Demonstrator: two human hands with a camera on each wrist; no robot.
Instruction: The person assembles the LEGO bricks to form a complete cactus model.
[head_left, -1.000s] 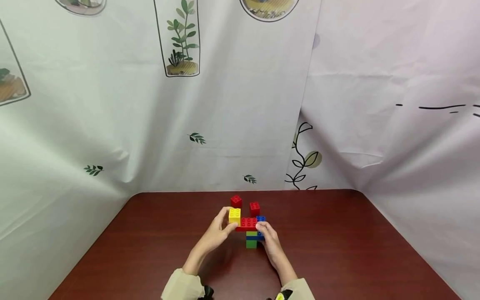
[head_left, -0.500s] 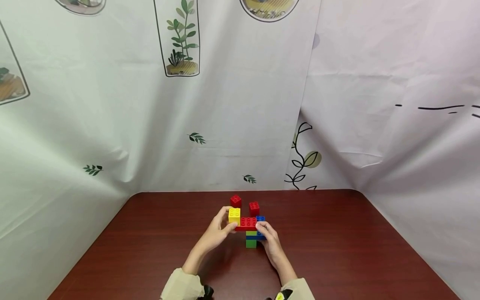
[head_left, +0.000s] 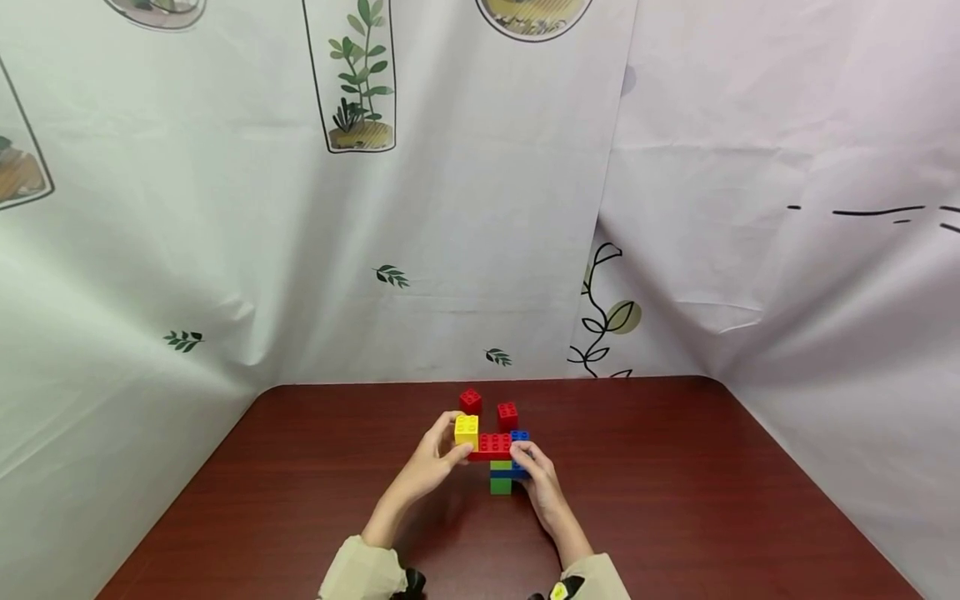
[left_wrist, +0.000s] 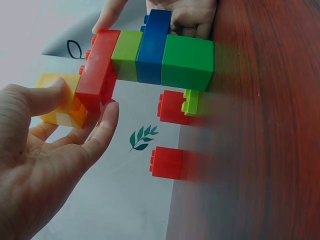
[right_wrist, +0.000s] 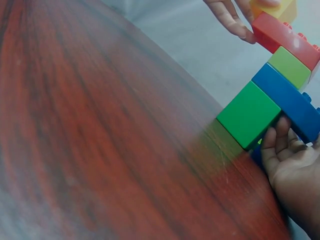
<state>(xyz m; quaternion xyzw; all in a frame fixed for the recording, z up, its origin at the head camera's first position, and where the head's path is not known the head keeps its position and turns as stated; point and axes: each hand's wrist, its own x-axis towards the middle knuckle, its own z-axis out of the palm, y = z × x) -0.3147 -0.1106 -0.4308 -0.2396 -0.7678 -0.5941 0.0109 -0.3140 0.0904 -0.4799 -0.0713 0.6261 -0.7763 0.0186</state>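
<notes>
A stack of toy building bricks stands on the table: a green brick (left_wrist: 187,62) at the bottom, a longer blue brick (left_wrist: 154,50), a lime brick (left_wrist: 127,55), then a long red brick (head_left: 495,444) on top. My left hand (head_left: 423,467) pinches a yellow brick (head_left: 467,429) at the red brick's left end, thumb in front and fingers behind and below. On the other side, my right hand (head_left: 543,483) holds the stack, one digit at the red brick's right end. Its other fingers curl in under the blue brick, beside the green one, in the right wrist view.
Behind the stack, two loose red bricks, one left (head_left: 471,402) and one right (head_left: 507,415), lie on the dark wooden table (head_left: 675,483). A small lime piece (left_wrist: 191,102) touches one of them. More blue studs (head_left: 520,436) show beside my right hand. A printed white cloth (head_left: 480,208) hangs behind.
</notes>
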